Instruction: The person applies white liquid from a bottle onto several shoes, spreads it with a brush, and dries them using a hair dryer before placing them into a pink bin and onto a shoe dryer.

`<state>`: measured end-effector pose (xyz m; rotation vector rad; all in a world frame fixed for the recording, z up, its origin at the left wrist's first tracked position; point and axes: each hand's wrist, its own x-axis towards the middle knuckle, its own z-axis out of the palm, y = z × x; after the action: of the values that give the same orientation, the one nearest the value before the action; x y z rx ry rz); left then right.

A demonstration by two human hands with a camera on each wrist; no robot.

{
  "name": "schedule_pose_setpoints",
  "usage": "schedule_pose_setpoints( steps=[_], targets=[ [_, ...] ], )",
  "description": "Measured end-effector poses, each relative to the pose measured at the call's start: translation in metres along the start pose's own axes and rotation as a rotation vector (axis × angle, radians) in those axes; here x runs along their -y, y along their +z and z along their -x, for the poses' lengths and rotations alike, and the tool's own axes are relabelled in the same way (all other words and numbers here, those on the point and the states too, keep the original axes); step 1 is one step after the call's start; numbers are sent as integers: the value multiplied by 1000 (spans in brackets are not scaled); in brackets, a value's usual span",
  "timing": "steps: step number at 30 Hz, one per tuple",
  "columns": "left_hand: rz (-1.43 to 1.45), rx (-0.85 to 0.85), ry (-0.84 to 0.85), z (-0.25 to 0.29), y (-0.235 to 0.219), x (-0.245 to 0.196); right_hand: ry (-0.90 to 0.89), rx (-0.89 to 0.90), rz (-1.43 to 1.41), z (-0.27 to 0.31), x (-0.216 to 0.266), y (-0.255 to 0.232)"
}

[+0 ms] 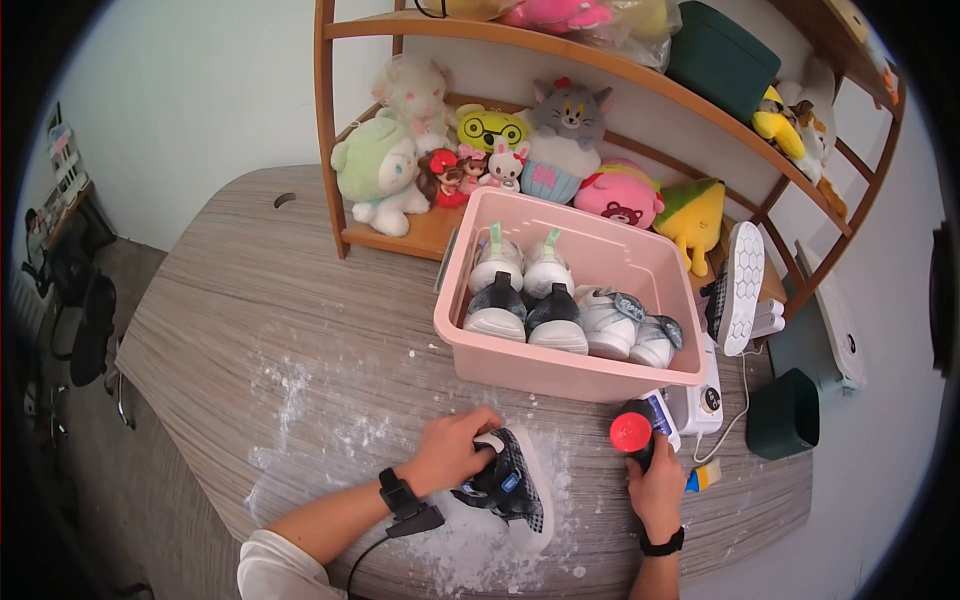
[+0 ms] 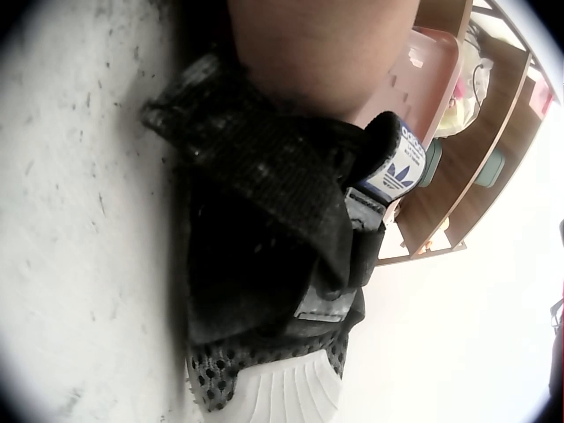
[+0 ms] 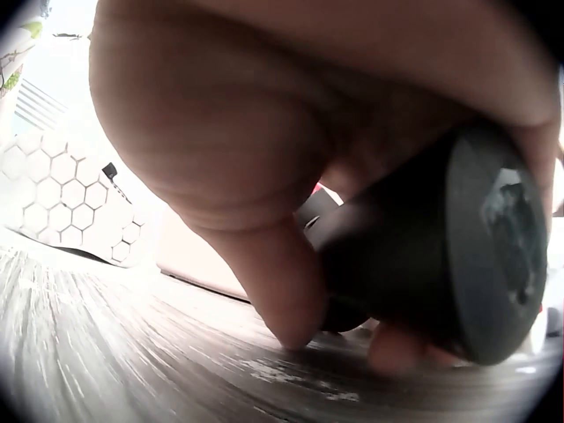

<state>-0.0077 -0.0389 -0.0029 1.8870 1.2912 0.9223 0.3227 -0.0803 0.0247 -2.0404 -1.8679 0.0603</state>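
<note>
My left hand holds a black mesh shoe with a white sole, laid on the table amid white powder. Up close in the left wrist view, the shoe's black straps and ribbed white toe cap show, along with a white label bearing a blue logo. In my right hand is a black tool with a round red head, gripped by its body just right of the shoe. The right wrist view shows the tool's black cylindrical body with fingers around it, low over the table.
A pink bin with several shoes stands behind my hands. To the right are a white device, a small brush, an upright shoe sole and a dark green container. A wooden shelf with plush toys rises behind.
</note>
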Motion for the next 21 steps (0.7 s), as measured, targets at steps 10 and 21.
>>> schedule_pose_setpoints(
  steps=[10, 21],
  targets=[
    [433, -64, -166, -7, -3, 17, 12, 35, -43, -1, 6, -9],
    [703, -69, -185, -9, -3, 24, -157, -52, -89, 3, 32, -52]
  ],
)
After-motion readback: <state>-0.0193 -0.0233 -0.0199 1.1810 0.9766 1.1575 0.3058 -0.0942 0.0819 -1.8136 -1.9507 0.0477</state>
